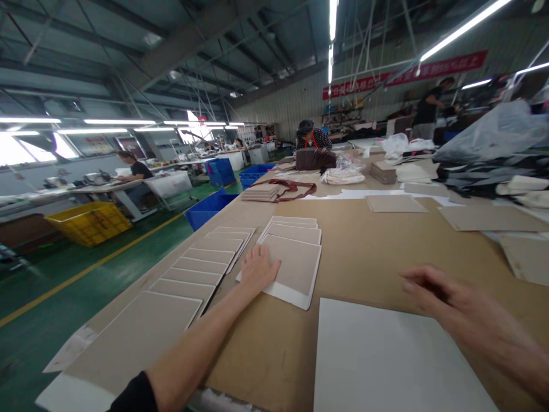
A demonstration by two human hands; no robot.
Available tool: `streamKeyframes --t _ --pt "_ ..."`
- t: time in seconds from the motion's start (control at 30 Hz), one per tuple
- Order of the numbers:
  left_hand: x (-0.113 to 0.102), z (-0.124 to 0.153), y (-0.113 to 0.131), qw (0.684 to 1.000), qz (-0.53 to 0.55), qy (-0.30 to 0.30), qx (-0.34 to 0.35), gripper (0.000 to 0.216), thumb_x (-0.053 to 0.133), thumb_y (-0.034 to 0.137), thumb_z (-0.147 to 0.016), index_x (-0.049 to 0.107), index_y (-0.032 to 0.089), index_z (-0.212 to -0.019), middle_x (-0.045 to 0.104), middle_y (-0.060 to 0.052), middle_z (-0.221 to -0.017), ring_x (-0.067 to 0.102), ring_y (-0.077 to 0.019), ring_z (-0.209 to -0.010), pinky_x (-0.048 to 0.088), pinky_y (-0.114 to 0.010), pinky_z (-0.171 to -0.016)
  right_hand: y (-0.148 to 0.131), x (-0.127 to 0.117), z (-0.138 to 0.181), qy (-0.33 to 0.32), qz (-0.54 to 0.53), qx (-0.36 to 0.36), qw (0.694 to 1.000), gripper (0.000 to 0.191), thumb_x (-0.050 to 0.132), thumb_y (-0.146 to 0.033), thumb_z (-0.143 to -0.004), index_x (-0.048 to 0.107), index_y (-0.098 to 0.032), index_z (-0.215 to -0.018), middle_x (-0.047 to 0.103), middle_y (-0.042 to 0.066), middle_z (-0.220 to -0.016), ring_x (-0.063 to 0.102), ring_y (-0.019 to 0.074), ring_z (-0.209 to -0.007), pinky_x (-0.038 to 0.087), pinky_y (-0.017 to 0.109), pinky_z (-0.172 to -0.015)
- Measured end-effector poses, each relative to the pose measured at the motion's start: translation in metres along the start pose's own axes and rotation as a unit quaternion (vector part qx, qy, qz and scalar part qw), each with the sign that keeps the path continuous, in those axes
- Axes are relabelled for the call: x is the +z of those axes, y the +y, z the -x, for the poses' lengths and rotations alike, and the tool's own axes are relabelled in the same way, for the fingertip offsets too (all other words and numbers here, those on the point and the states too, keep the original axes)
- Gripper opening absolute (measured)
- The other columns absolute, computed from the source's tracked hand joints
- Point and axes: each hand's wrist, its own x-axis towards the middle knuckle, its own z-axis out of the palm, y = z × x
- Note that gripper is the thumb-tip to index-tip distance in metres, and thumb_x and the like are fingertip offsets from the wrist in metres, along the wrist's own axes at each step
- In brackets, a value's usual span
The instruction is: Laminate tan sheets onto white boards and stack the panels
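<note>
My left hand [258, 268] rests flat, fingers together, on the near left corner of a grey board on a white sheet [295, 269], the nearest in a fanned stack of such pieces. My right hand [433, 292] hovers blurred over the brown table [364, 252], just beyond a large white sheet [386, 355]. Its fingers curl loosely and nothing shows in them. A row of overlapping grey boards [193, 274] runs along the table's left edge.
Loose grey boards [397, 203] and piles of material lie farther up and at the right. A person [311, 137] works at the far end, others stand at benches. Blue bins [206, 209] and a yellow crate [88, 223] sit on the green floor at left.
</note>
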Motion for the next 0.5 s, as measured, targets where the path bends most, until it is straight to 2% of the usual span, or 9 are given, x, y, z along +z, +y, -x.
streamKeyframes --t 0.03,0.1,0.2,0.27,0.37,0.5 --pt "0.004 0.006 0.001 1.0 -0.008 0.004 -0.004 0.065 0.054 0.051 -0.092 0.044 0.015 -0.145 0.038 -0.02 -0.155 0.034 -0.0382 -0.142 0.03 -0.057 -0.113 -0.014 0.007 -0.026 -0.034 -0.009 -0.003 0.999 0.029 0.055 -0.047 -0.089 0.069 -0.027 -0.104 0.072 0.004 -0.09 0.067 0.0231 -0.077 0.052 0.032 -0.064" --pt "0.009 0.013 0.001 1.0 -0.02 0.012 -0.012 0.069 0.05 0.055 -0.092 0.042 0.013 -0.146 0.039 -0.021 -0.155 0.035 -0.0384 -0.141 0.031 -0.057 -0.112 -0.031 0.033 -0.079 -0.099 -0.042 0.038 0.993 0.021 0.059 -0.031 -0.088 0.07 -0.023 -0.105 0.071 0.004 -0.094 0.066 0.0211 -0.084 0.051 0.031 -0.074" --pt "0.014 0.014 -0.002 0.999 -0.032 0.031 -0.027 0.075 0.048 0.059 -0.091 0.039 0.011 -0.148 0.039 -0.022 -0.154 0.033 -0.0383 -0.142 0.03 -0.056 -0.112 -0.034 0.083 -0.147 -0.127 -0.057 0.075 0.987 0.024 0.063 -0.016 -0.087 0.068 -0.016 -0.11 0.069 0.006 -0.093 0.065 0.0185 -0.08 0.052 0.029 -0.07" --pt "0.015 0.013 -0.004 0.998 -0.035 0.043 -0.04 0.08 0.048 0.063 -0.089 0.038 0.009 -0.148 0.038 -0.024 -0.154 0.031 -0.0402 -0.142 0.03 -0.057 -0.111 -0.028 0.114 -0.181 -0.136 -0.072 0.097 0.983 0.023 0.065 -0.019 -0.092 0.064 -0.014 -0.114 0.067 0.005 -0.094 0.064 0.0167 -0.076 0.053 0.03 -0.068" --pt "0.015 0.01 -0.008 0.997 -0.03 0.049 -0.05 0.085 0.05 0.069 -0.085 0.041 0.01 -0.146 0.042 -0.024 -0.151 0.034 -0.0418 -0.139 0.032 -0.057 -0.108 -0.02 0.146 -0.214 -0.154 -0.099 0.13 0.974 0.023 0.063 -0.032 -0.098 0.062 -0.015 -0.115 0.065 0.005 -0.098 0.064 0.0155 -0.076 0.056 0.03 -0.067" --pt "0.014 0.008 -0.013 0.997 -0.013 0.05 -0.053 0.084 0.054 0.072 -0.081 0.045 0.014 -0.142 0.049 -0.021 -0.145 0.039 -0.0402 -0.134 0.034 -0.056 -0.105 -0.017 0.166 -0.231 -0.181 -0.118 0.151 0.965 0.022 0.064 -0.034 -0.098 0.064 -0.014 -0.106 0.065 0.004 -0.095 0.063 0.0146 -0.074 0.056 0.029 -0.065"
